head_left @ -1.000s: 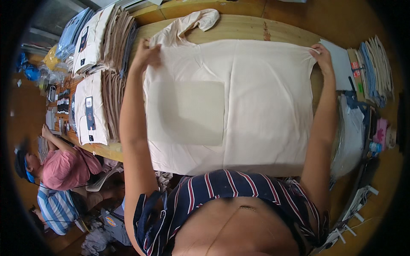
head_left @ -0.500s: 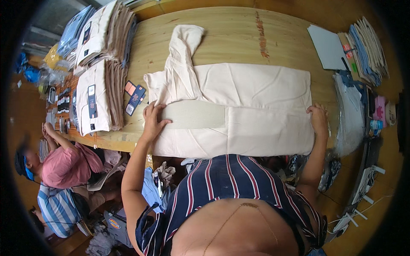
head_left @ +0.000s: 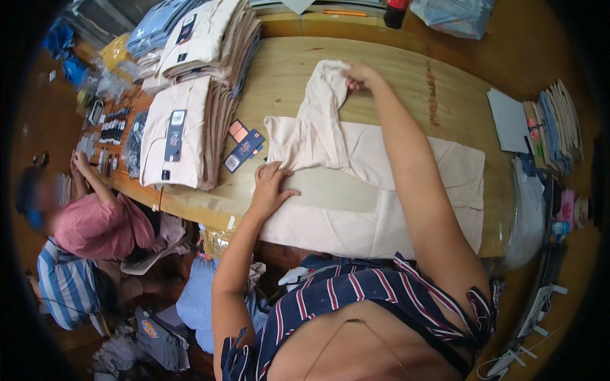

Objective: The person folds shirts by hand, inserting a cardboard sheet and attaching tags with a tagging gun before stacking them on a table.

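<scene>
A cream long-sleeved shirt [head_left: 438, 159] lies partly folded on the wooden table, around a pale flat board [head_left: 324, 188]. One sleeve [head_left: 323, 95] sticks out past the far edge of the folded body. At that sleeve's far end my right hand [head_left: 359, 76] has its fingers closed on the cuff; my right forearm crosses above the shirt. My left hand [head_left: 272, 190] rests on the shirt's left edge beside the board, thumb spread away from the fingers. Just left of it lie dark and orange cardboard tags [head_left: 244, 146].
Stacks of folded cream shirts [head_left: 181, 133] with dark tags stand at the left, blue ones [head_left: 159, 28] behind. At the right are a white sheet [head_left: 506, 120], more folded garments [head_left: 559, 127] and clear plastic bags [head_left: 527, 203]. Two people [head_left: 105, 228] are at the far left.
My right hand has left the shirt's right edge and moved far and left to the sleeve's end, taking hold of the cuff. My left hand stays at the shirt's left edge. The view has shifted.
</scene>
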A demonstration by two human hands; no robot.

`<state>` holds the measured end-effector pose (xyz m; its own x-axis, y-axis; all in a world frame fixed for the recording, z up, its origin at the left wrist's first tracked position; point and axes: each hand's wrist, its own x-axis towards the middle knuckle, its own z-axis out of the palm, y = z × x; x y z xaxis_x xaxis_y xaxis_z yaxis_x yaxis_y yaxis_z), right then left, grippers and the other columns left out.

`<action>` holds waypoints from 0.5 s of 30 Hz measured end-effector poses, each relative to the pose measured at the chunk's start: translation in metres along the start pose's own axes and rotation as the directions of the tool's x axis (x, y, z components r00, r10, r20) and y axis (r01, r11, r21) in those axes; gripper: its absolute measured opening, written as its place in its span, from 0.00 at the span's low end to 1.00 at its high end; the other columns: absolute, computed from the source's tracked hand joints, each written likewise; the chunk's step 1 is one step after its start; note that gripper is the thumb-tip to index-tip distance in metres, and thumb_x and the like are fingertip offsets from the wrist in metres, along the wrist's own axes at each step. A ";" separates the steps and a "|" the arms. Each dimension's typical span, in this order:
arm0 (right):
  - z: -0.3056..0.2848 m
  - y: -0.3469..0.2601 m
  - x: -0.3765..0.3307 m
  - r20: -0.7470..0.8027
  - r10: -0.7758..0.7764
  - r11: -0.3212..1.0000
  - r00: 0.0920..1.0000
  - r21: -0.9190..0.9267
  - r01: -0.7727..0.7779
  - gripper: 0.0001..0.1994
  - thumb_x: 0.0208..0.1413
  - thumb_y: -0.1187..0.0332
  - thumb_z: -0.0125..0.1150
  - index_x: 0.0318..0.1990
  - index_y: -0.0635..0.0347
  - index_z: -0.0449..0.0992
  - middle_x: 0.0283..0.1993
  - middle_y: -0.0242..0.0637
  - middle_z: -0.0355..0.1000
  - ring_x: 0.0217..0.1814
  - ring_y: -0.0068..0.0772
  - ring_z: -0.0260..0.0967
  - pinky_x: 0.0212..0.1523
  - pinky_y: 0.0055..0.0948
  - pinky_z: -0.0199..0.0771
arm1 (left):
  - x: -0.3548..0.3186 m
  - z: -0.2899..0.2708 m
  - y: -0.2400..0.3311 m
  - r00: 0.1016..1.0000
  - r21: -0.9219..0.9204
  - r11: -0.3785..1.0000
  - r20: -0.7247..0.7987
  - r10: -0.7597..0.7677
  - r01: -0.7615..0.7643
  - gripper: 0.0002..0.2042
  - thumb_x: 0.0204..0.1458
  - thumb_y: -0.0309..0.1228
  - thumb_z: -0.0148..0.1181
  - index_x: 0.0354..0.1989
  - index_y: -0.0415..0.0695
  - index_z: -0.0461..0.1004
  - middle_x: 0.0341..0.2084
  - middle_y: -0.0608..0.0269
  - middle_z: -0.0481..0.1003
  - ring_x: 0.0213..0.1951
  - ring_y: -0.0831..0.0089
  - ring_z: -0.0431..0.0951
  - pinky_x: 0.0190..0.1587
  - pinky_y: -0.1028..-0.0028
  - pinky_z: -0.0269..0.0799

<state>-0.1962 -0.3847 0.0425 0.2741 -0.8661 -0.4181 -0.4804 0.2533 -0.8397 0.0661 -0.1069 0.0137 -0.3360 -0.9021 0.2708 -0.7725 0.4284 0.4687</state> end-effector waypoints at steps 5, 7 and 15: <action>-0.074 -0.048 -0.083 0.119 -0.595 0.800 0.795 -0.006 0.600 0.12 0.43 0.78 0.51 0.38 0.64 0.70 0.31 0.32 0.70 0.33 0.22 0.68 0.33 0.19 0.68 | -0.004 0.001 0.001 0.998 -0.033 0.999 -0.054 -0.014 0.012 0.24 0.27 0.41 0.64 0.34 0.44 0.67 0.40 0.55 0.64 0.48 0.61 0.60 0.52 0.61 0.47; -0.105 -0.066 -0.120 0.189 -0.590 0.697 0.785 -0.372 0.613 0.04 0.37 0.81 0.50 0.23 0.64 0.70 0.27 0.32 0.69 0.33 0.19 0.64 0.32 0.19 0.66 | -0.006 0.000 -0.001 0.998 -0.015 1.000 -0.065 -0.011 0.010 0.24 0.26 0.41 0.64 0.34 0.44 0.67 0.40 0.56 0.64 0.48 0.61 0.61 0.52 0.62 0.47; -0.121 -0.034 -0.211 0.021 -0.356 0.676 0.934 -0.684 0.273 0.08 0.38 0.82 0.46 0.28 0.65 0.67 0.24 0.34 0.66 0.26 0.20 0.62 0.30 0.21 0.65 | -0.005 0.002 -0.002 0.995 0.029 0.999 -0.093 0.029 -0.026 0.23 0.27 0.42 0.63 0.32 0.43 0.68 0.38 0.59 0.65 0.45 0.61 0.62 0.49 0.65 0.49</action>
<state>-0.3381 -0.2631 0.2013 0.4450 -0.8900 -0.0991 -0.8197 -0.3603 -0.4453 0.0681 -0.1038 0.0097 -0.3063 -0.8807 0.3613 -0.7786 0.4501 0.4372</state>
